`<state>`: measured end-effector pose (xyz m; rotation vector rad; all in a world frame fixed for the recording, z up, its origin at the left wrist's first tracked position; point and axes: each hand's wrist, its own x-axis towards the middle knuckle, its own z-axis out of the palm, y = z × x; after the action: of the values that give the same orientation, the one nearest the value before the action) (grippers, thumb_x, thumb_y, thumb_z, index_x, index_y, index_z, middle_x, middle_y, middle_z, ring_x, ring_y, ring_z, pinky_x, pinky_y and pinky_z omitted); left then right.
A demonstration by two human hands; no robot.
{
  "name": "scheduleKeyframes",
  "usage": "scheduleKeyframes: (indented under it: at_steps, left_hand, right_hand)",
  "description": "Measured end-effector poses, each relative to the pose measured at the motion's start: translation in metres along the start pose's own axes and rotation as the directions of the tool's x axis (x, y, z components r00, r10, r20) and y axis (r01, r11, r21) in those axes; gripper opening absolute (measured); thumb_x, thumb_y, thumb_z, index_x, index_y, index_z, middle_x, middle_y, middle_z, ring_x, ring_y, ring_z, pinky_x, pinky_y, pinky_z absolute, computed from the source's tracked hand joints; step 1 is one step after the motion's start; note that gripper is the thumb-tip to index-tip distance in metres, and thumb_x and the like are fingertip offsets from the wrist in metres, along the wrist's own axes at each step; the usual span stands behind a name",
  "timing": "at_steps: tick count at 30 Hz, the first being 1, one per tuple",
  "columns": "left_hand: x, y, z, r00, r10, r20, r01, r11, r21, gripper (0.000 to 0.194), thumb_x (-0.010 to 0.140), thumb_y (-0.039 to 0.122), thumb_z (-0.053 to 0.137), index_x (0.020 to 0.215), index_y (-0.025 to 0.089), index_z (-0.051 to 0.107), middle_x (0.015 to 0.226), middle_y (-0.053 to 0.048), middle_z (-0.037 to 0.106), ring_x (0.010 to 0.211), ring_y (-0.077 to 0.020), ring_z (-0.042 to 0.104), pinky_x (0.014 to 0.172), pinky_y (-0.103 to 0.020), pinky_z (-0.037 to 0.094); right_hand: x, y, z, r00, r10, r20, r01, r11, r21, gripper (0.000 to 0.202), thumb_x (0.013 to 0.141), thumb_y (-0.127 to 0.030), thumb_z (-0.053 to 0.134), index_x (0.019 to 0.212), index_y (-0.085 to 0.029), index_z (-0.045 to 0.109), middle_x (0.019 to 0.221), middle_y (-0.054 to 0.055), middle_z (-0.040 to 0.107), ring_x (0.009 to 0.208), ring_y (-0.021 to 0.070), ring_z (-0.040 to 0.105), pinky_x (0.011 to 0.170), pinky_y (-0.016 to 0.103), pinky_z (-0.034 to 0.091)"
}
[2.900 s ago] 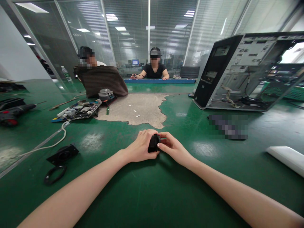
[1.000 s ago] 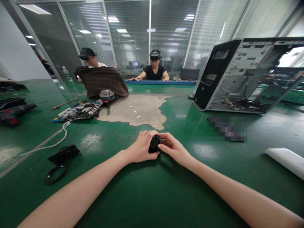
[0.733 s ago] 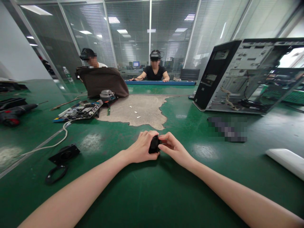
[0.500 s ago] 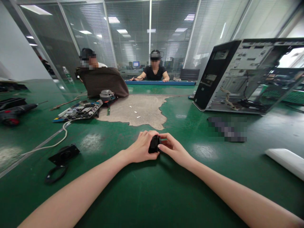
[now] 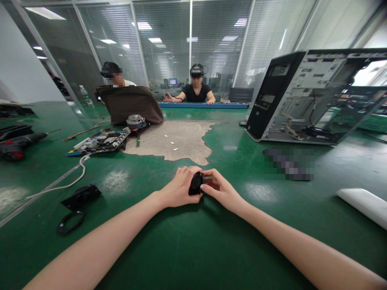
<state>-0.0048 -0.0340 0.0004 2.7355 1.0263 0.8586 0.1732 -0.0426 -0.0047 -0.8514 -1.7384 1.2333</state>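
Observation:
A small black part (image 5: 196,184), blocky with a rounded right end, is held between my hands near the middle of the green table (image 5: 169,249). My left hand (image 5: 181,187) wraps round its left side, thumb in front. From the right, my right hand (image 5: 222,188) pinches its round end between thumb and fingers. What exactly the part is cannot be made out. To the left lie a black square plate with a round housing (image 5: 81,196) and a black ring (image 5: 71,221).
An open computer case (image 5: 281,100) stands at the right, a white object (image 5: 364,205) nearer me. At the left are a circuit board (image 5: 99,141), a pale cable (image 5: 77,177) and a power drill (image 5: 21,141). Two people sit across the table, one behind a brown cloth-covered object (image 5: 130,104).
My hands and the black part stay almost still. Across the table, the person in black has raised one hand off the tabletop.

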Motion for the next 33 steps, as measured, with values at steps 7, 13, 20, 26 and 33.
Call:
scheduleKeyframes:
  at_steps: [7, 13, 20, 26, 33]
  left_hand:
    - [0.0009, 0.0012, -0.001, 1.0, -0.01, 0.008, 0.01, 1.0, -0.001, 0.059, 0.066, 0.027, 0.058, 0.116, 0.022, 0.026, 0.112, -0.008, 0.047, 0.095, -0.024, 0.047, 0.084, -0.04, 0.034]
    - [0.0009, 0.0009, 0.0002, 1.0, -0.005, 0.005, 0.005, 1.0, 0.001, 0.061, 0.065, 0.025, 0.057, 0.117, 0.022, 0.025, 0.113, -0.008, 0.046, 0.097, -0.024, 0.046, 0.084, -0.04, 0.033]
    - [0.0007, 0.0, 0.0003, 1.0, -0.008, 0.006, 0.008, 1.0, 0.008, 0.06, 0.066, 0.028, 0.057, 0.116, 0.022, 0.026, 0.112, -0.008, 0.047, 0.095, -0.0246, 0.047, 0.083, -0.04, 0.034]
    - [0.001, 0.0008, -0.0002, 1.0, -0.005, 0.013, 0.005, 1.0, 0.011, 0.06, 0.066, 0.027, 0.057, 0.117, 0.021, 0.025, 0.113, -0.008, 0.046, 0.096, -0.0241, 0.046, 0.085, -0.04, 0.033]
    - [0.0002, 0.0008, -0.0009, 1.0, -0.009, 0.014, 0.009, 1.0, 0.013, 0.059, 0.067, 0.027, 0.057, 0.116, 0.021, 0.027, 0.112, -0.008, 0.047, 0.095, -0.024, 0.046, 0.084, -0.04, 0.034]
  right_hand:
    - [-0.001, 0.0017, 0.0001, 0.999, -0.027, -0.026, 0.028, 0.999, 0.027, 0.017, 0.077, -0.027, 0.057, 0.088, -0.022, 0.046, 0.092, 0.001, 0.052, 0.088, 0.0151, 0.057, 0.079, 0.032, 0.048]
    - [0.0003, 0.0003, -0.0004, 1.0, 0.011, -0.022, -0.011, 1.0, 0.004, 0.028, 0.076, -0.027, 0.058, 0.101, -0.022, 0.044, 0.101, 0.004, 0.053, 0.09, 0.016, 0.056, 0.081, 0.035, 0.047]
    - [-0.0001, 0.0029, -0.0015, 1.0, -0.009, 0.001, 0.008, 0.998, 0.065, 0.02, 0.076, -0.027, 0.059, 0.089, -0.022, 0.044, 0.088, -0.001, 0.054, 0.086, 0.0146, 0.058, 0.081, 0.034, 0.046]
    - [0.002, 0.0023, -0.0005, 1.0, -0.008, -0.028, 0.009, 0.999, 0.038, 0.026, 0.077, -0.028, 0.057, 0.099, -0.022, 0.045, 0.098, 0.003, 0.052, 0.089, 0.0157, 0.056, 0.082, 0.035, 0.046]
    - [0.0003, 0.0008, -0.0023, 0.999, -0.036, 0.038, 0.034, 0.998, 0.052, 0.024, 0.075, -0.027, 0.06, 0.093, -0.023, 0.045, 0.092, 0.0, 0.053, 0.089, 0.0147, 0.056, 0.084, 0.034, 0.044]
